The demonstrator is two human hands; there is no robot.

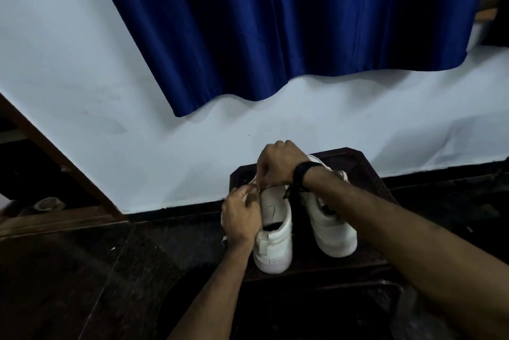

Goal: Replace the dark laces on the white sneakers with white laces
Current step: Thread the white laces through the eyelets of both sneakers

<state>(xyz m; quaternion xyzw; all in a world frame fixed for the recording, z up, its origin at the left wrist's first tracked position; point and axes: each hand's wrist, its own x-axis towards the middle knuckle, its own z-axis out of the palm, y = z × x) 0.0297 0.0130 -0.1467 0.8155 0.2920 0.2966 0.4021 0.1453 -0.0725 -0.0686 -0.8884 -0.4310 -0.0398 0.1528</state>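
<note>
**Threading white lace through the left-hand sneaker**

Both hands work at the front of the sneaker on the left point(275, 229), low in the centre of the frame. The left hand point(241, 217) has its fingers curled and pinches a white lace point(252, 182) just beside the shoe's upper edge. The right hand point(276, 164), with a dark watch point(301, 174) at the wrist, reaches across from the right and pinches near the same spot; what exactly it holds is hidden under its fingers.

To do this step well, I judge the lace tip should be kept pinched close to its end so it stays stiff, fed squarely into the eyelet, then drawn through evenly while the other hand steadies the shoe. Both lace ends should be kept level before crossing.

The pair stands heel toward the camera on a small dark table point(366, 163) against the pale wall point(82, 64), below a blue curtain point(275, 23). The sneaker on the right point(330, 229) sits just beside its mate, partly covered by the right forearm. Something dark shows at its opening, perhaps a dark lace, though I cannot tell. Both shoes are plain white with thick soles.
</note>
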